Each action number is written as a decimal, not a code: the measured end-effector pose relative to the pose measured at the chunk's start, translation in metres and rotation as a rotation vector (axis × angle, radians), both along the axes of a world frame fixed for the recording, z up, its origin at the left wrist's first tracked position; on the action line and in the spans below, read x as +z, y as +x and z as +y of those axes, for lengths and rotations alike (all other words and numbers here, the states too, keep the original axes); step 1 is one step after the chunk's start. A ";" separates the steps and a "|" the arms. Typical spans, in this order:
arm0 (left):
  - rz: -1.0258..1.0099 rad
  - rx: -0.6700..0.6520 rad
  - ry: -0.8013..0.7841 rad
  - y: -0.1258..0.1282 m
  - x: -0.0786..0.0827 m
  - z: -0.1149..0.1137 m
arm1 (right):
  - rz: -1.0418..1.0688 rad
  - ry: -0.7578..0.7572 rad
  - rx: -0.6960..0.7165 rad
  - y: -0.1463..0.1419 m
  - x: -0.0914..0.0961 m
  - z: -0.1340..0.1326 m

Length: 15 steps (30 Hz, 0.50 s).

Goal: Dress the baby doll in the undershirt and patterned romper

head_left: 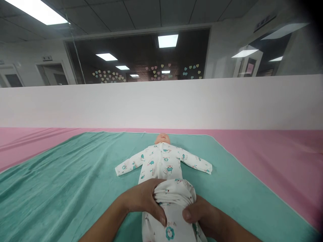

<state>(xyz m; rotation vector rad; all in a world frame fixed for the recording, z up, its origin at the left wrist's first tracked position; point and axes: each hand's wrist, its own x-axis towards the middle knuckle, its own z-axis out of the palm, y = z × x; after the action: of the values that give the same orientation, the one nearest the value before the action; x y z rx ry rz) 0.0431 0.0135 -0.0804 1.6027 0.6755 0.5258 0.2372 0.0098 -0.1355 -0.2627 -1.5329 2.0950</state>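
A baby doll (163,138) lies on its back on a teal blanket (63,188), head away from me and arms spread. It wears a white patterned romper (161,161). My left hand (143,200) grips the bunched lower part of the romper from the left, fingers curled over the fabric. On the right side of the same bunch, my right hand (199,215) pinches the cloth with its thumb on top. The doll's legs are hidden under the gathered fabric and my hands.
The teal blanket lies on a pink sheet (272,158) that covers the surface. A white partition wall (161,104) runs behind it, with dark glass windows above showing paper heart stickers.
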 end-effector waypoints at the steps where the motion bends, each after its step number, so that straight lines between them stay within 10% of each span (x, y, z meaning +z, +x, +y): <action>1: -0.012 -0.010 -0.014 0.000 0.001 0.000 | 0.020 -0.052 -0.011 0.000 -0.003 0.000; 5: -0.165 0.000 -0.132 0.001 -0.004 0.001 | 0.104 -0.254 -0.051 -0.003 -0.003 -0.001; 15: -0.427 0.523 -0.105 0.015 -0.034 0.005 | -0.087 -0.234 0.056 -0.012 0.013 0.000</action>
<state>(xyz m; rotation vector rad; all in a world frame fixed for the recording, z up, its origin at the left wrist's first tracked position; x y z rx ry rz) 0.0577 0.0183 -0.1139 1.1519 0.7770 1.1580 0.2255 0.0103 -0.1223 -0.4042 -1.3558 2.3379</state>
